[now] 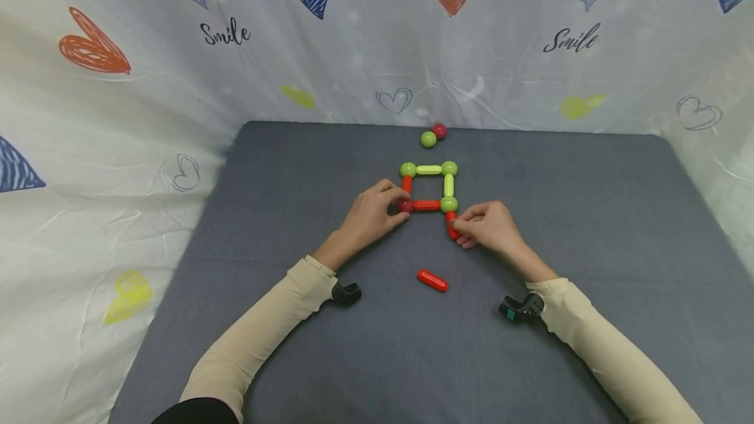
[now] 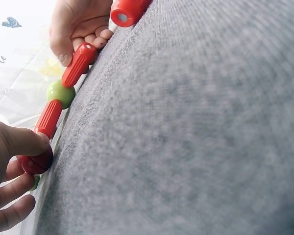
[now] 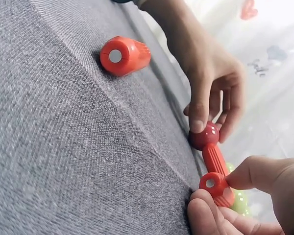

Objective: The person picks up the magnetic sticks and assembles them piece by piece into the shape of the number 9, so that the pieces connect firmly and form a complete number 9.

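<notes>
A square of magnetic rods and balls lies on the grey cloth, with green balls at three corners and a dark red ball point(image 1: 405, 206) at the near left. Two sides are yellow-green rods; the other two, including the near red rod point(image 1: 427, 205), are red. My left hand point(image 1: 372, 210) grips the dark red ball between thumb and fingers. With its thumb and fingers, my right hand point(image 1: 490, 228) pinches another red rod point(image 2: 79, 64), whose far end meets the near right green ball point(image 1: 449, 204). That rod points toward me, out from the square.
A loose red rod point(image 1: 432, 280) lies nearer me, between the forearms. Behind the square, a loose green ball point(image 1: 428, 139) and a loose red ball point(image 1: 439, 130) sit near the table's back edge. A white curtain point(image 1: 365, 38) with printed hearts hangs behind the table.
</notes>
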`<state>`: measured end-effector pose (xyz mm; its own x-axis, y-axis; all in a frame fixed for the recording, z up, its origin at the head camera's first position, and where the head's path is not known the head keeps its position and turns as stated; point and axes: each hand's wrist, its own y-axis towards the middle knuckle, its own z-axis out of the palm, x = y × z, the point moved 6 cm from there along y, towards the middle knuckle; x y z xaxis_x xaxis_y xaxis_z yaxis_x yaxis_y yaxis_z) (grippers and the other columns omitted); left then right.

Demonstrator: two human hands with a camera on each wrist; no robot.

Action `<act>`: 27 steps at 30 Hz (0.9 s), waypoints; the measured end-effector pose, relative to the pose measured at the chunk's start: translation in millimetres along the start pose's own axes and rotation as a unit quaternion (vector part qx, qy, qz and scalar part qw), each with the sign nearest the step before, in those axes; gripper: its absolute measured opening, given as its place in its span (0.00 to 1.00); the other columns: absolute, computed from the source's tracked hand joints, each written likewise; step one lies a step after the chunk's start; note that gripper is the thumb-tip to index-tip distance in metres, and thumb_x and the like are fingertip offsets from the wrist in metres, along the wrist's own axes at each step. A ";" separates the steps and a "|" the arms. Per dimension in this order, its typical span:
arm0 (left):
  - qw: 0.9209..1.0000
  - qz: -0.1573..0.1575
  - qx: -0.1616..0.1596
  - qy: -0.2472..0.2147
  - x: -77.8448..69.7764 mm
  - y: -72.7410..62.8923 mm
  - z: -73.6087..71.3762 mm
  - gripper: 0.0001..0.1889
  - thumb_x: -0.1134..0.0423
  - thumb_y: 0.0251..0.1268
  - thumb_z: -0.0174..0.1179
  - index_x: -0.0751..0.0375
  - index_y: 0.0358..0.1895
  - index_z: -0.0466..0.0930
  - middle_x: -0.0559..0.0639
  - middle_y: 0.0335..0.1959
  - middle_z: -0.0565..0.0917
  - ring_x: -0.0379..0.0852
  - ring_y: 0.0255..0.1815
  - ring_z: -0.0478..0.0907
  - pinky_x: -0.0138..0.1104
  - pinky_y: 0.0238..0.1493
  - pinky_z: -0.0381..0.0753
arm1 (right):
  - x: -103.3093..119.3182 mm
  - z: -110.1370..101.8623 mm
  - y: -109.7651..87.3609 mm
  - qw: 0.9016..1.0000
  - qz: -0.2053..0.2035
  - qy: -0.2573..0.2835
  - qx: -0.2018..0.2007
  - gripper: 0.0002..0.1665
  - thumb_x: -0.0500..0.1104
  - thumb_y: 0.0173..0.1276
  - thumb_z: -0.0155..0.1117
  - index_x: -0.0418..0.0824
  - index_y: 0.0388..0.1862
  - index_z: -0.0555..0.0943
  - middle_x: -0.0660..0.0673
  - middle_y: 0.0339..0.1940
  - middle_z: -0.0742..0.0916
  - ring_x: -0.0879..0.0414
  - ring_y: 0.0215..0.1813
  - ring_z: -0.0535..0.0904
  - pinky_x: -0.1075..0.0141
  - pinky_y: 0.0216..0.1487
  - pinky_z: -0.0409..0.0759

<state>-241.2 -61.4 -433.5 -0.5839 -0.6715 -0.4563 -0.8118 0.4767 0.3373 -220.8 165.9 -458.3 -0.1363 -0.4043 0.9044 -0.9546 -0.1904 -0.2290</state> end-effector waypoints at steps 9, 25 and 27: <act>1.000 0.004 0.006 0.005 -2.5 4.7 1.3 0.16 0.59 0.59 0.74 0.54 0.50 0.86 0.47 0.43 0.79 0.42 0.40 0.78 0.35 0.39 0.78 | -4.8 -3.4 -1.0 0.999 0.000 0.032 -0.016 0.15 0.41 0.65 0.73 0.27 0.39 0.86 0.37 0.28 0.89 0.47 0.27 0.87 0.54 0.30 0.86; 0.999 -0.024 0.013 -0.021 -0.3 29.5 -20.1 0.17 0.51 0.65 0.68 0.58 0.50 0.86 0.53 0.45 0.82 0.48 0.44 0.81 0.40 0.43 0.79 | -5.3 -4.7 -1.5 0.999 0.004 0.035 -0.012 0.15 0.44 0.62 0.76 0.32 0.37 0.87 0.38 0.27 0.89 0.46 0.27 0.87 0.55 0.30 0.86; 0.999 -0.033 0.019 -0.023 3.1 42.2 -26.2 0.18 0.51 0.66 0.68 0.58 0.51 0.86 0.54 0.47 0.82 0.49 0.44 0.81 0.41 0.44 0.80 | -4.9 -4.3 -1.3 1.000 0.003 0.029 -0.009 0.15 0.45 0.62 0.76 0.32 0.37 0.87 0.38 0.27 0.89 0.46 0.27 0.87 0.55 0.30 0.86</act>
<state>-277.0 -58.2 -399.1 -0.5290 -0.6756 -0.5136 -0.8473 0.4546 0.2747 -220.1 172.0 -460.8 -0.1565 -0.3521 0.9228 -0.9585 -0.1712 -0.2279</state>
